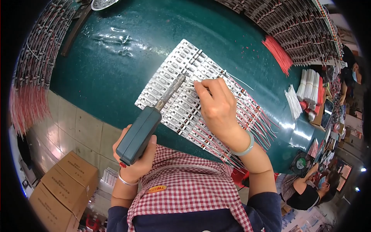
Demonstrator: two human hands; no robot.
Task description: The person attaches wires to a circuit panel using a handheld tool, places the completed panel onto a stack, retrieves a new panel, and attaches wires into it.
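My left hand (142,163) is wrapped around the dark green handle of a soldering gun (140,131). Its long, scuffed silver bit slants up and away over a panel of white rectangular modules (159,79). The bit's end is at the panel's middle, close to my right fingertips. My right hand (217,101) is pinched just above the modules; whatever lies between thumb and forefinger is too small to make out. Red and white wires (253,116) fan out from the panel's right side, partly beneath my right hand and wrist.
The panel lies on a green tabletop (104,77). A metal bowl (103,4) stands at the far left edge. Red wires (279,54) and white wire bundles (309,86) lie to the right, with a small fan (301,162) nearer. Cardboard boxes (63,189) stand lower left. Another person (309,189) sits lower right.
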